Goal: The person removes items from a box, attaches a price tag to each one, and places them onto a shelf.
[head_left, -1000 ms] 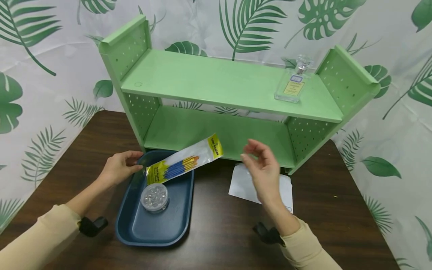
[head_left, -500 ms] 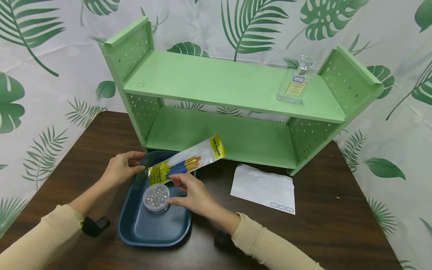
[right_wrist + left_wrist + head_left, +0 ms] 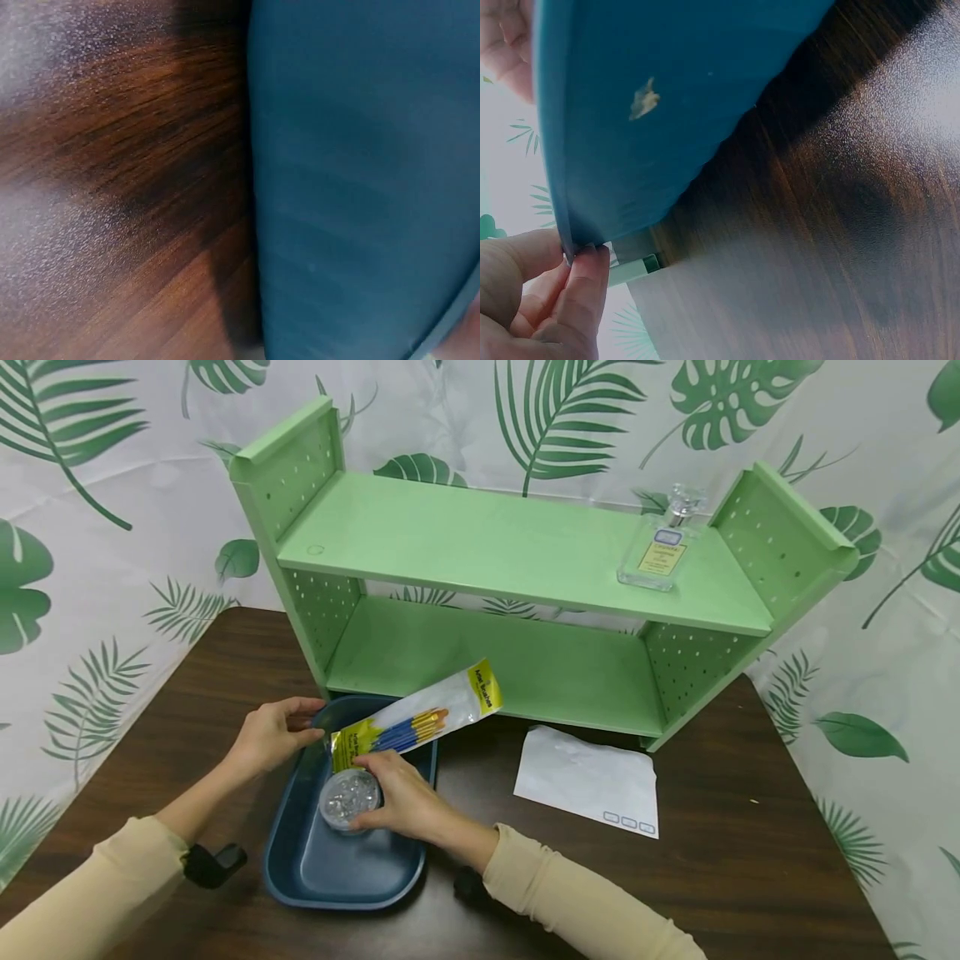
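Observation:
My left hand (image 3: 268, 737) pinches the far left rim of a blue tray (image 3: 352, 870); the left wrist view shows thumb and fingers on either side of the tray's edge (image 3: 553, 150). Inside the tray sits a round clear tub (image 3: 348, 800) full of small silvery pieces. My right hand (image 3: 405, 802) grips this tub from its right side, thumb at the front and fingers at the back. A pack of artist brushes (image 3: 412, 731) lies slanted across the tray's far end, its upper end overlapping the shelf. The right wrist view shows mostly the tray's outer wall (image 3: 360, 172).
A green two-tier shelf (image 3: 480, 535) stands behind the tray. On its top tier, at the right, is a glass perfume bottle (image 3: 654, 556). A white envelope (image 3: 588, 781) lies on the dark wooden table (image 3: 720, 827), right of the tray.
My right hand has moved left from above the envelope to the tray and has taken hold of the round tub. The left hand has stayed at the tray's rim.

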Tool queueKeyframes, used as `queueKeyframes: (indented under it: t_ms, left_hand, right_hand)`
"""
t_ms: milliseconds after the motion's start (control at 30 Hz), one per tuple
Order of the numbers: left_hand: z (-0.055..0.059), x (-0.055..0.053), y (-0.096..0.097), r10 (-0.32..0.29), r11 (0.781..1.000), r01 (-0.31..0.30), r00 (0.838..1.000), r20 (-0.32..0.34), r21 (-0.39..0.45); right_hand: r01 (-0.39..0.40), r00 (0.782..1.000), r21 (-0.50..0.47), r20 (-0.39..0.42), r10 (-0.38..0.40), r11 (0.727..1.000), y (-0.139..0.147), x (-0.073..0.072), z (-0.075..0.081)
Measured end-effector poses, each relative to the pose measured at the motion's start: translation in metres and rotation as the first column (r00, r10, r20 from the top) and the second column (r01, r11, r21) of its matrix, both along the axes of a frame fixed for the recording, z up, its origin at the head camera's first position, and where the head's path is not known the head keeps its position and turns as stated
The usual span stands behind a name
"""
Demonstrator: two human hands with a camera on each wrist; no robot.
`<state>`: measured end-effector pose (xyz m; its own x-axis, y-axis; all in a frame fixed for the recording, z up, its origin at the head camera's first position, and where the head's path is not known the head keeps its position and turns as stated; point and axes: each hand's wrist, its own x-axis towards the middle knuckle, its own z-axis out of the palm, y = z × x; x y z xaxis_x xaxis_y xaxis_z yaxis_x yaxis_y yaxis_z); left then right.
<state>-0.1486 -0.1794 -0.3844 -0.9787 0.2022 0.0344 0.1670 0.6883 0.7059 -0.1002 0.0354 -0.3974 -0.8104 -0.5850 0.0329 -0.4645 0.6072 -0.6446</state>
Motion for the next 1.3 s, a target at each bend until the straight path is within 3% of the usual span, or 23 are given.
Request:
queueKeyframes:
  t_ms: [400, 1300]
  left_hand:
    - [-0.0004, 0.0005, -0.0001, 0.005, 1.0, -0.005, 1.0, -0.002, -0.008]
    - [0.0003, 0.0026, 0.0013, -0.004, 1.0, 0.004, 1.0, 0.007, -0.022]
  right_hand:
    - [0.008, 1.0, 0.131, -0.019, -0.005, 0.991, -0.0086, -0.0011, -0.0036]
    - [-0.013, 0.995, 0.231, -0.093, 0.036, 0.973, -0.0101, -0.0016, -0.0028]
